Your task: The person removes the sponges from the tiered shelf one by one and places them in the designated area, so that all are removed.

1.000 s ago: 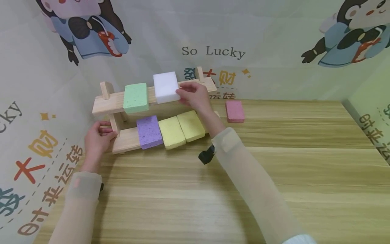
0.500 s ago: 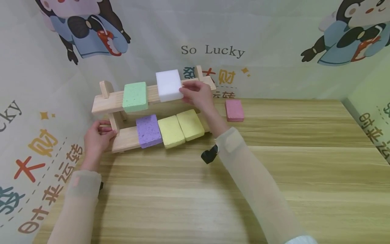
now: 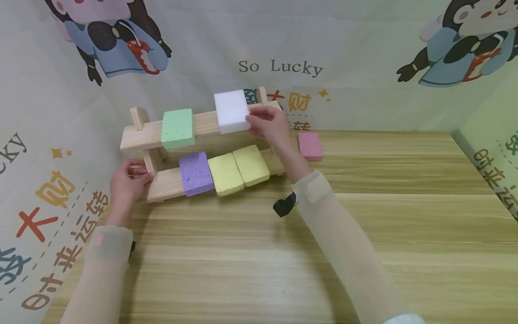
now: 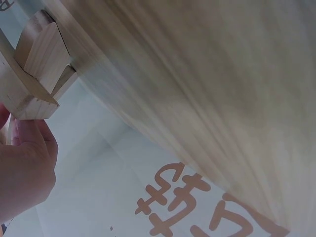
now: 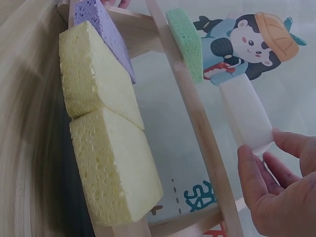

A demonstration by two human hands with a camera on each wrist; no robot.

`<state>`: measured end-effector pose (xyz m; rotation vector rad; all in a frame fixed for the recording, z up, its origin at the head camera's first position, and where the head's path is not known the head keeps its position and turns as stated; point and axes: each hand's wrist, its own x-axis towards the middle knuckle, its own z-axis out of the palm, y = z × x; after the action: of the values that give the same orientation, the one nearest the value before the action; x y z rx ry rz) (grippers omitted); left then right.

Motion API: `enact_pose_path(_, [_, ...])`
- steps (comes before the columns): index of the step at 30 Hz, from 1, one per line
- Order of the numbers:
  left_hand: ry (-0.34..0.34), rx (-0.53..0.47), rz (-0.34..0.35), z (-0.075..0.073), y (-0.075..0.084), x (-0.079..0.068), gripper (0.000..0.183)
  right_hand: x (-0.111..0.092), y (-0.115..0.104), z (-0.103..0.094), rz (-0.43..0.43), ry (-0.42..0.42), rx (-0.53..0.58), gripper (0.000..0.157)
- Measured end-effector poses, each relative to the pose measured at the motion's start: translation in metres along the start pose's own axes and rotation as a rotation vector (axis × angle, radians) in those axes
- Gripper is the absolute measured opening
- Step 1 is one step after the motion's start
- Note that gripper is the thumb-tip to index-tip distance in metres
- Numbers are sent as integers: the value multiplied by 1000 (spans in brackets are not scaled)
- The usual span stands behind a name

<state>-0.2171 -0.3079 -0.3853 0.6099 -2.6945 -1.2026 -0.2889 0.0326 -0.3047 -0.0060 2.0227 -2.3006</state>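
A small two-tier wooden rack (image 3: pixel 167 183) stands by the backdrop. My left hand (image 3: pixel 126 183) grips the rack's left end near the lower board; the left wrist view has the fingers around the wood (image 4: pixel 29 106). Between thumb and fingers, my right hand (image 3: pixel 272 128) pinches the right edge of a white sponge (image 3: pixel 232 110). In the right wrist view, this sponge is lifted off the upper board (image 5: pixel 197 123), with a gap between. A green sponge (image 3: pixel 178 127) lies on the upper board, left of the white one. The lower board bears a purple sponge (image 3: pixel 196 173) and two yellow sponges (image 3: pixel 226 174).
A pink sponge (image 3: pixel 310 146) lies on the wood-grain table (image 3: pixel 226 252), right of the rack. Printed cloth (image 3: pixel 202 40) rises behind and along the left side. A wooden peg (image 3: pixel 263 95) sticks up at the upper board's right end, another peg (image 3: pixel 136 118) at its left.
My right hand has carried the white sponge to the right along the upper board, widening its distance from the green sponge. My left hand keeps its grip on the rack.
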Motion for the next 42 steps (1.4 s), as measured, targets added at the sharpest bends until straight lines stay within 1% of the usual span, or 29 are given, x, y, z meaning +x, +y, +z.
enact_pose_path(8, [-6,24,-1,-1,0,-2,45,0,0,-15,4,32,-16,34])
enact_pose_path(14, [-7,28,-4,0,1,-2,45,0,0,-27,-8,44,20,33])
enact_pose_path(20, [-7,35,-4,1,2,0,44,-3,0,-41,0,62,76,33])
enact_pose_path(26, [-7,26,0,-1,0,0,46,-5,-1,-53,-16,83,65,33])
enact_pose_path(31, [-10,32,-16,-2,0,0,46,-7,-2,-60,-35,96,99,35])
enact_pose_path(37, [-13,32,9,-2,-1,0,46,-7,-2,-73,-19,126,86,33])
enact_pose_path(42, [-23,25,-4,0,-1,0,47,-9,-3,-87,-3,152,80,33])
